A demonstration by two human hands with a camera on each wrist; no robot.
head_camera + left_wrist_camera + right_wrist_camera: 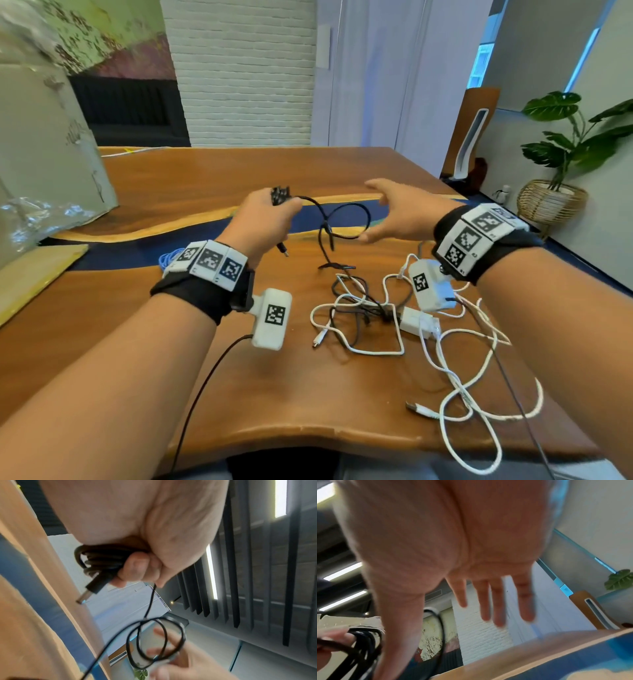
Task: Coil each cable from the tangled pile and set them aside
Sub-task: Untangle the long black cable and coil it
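Note:
My left hand [265, 219] grips a bundle of coiled black cable [281, 196] above the table; in the left wrist view the coil [96, 559] and its USB plug [89, 592] stick out of the fist. From it a loose black loop [346, 219] swings across to my right hand [388, 214], whose fingers [488, 601] are straight and spread; the loop touches it near the thumb. The cable's tail drops into the tangled pile [363, 308] of white and black cables below.
A white adapter [418, 323] lies in the pile, and a long white cable [479, 404] trails to the table's front right edge. A blue cable [169, 257] lies behind my left wrist. A box with plastic wrap [44, 154] stands at the left.

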